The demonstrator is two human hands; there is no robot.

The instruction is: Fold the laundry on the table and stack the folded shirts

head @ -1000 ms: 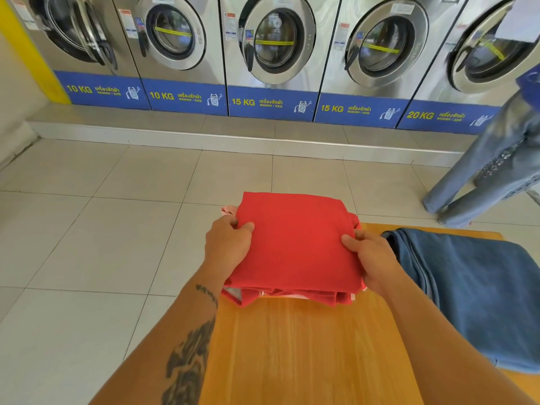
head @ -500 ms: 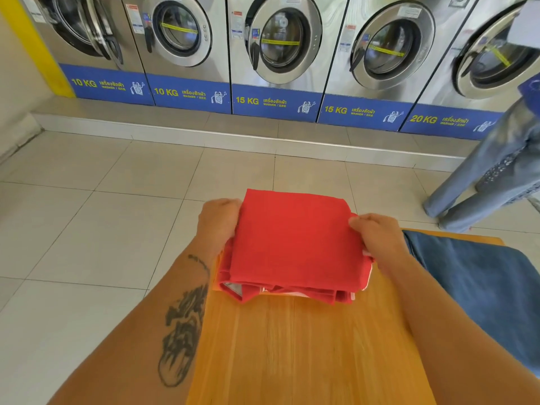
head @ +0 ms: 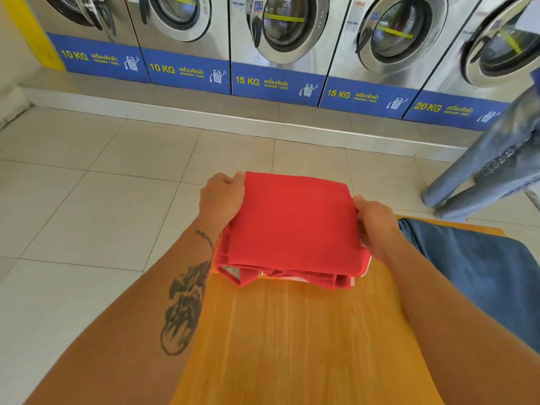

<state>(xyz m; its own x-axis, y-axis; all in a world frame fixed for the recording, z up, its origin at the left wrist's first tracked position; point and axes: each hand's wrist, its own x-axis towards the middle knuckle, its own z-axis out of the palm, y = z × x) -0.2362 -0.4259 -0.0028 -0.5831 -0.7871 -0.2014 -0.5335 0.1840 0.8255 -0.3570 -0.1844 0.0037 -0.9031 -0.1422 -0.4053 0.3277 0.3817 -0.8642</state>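
Observation:
A folded red shirt [head: 295,226] lies on top of a small stack of folded red garments at the far left corner of the wooden table [head: 306,340]. My left hand [head: 223,197] grips the shirt's left edge, fingers curled under it. On the right edge my right hand [head: 375,225] holds the same shirt, thumb on top. The near edges of the lower red layers, with a white label, show below the top shirt. A blue garment [head: 479,273] lies spread on the right part of the table.
The table's left edge runs just beside my left forearm, with tiled floor [head: 96,217] beyond. A row of washing machines [head: 280,39] stands on a raised step at the back. Another person's legs in jeans [head: 491,171] are at the right, past the table's far corner.
Both hands slid from the near part of the red shirt to its far side edges. The shirt's far edge lifted slightly and my view shifted a little left.

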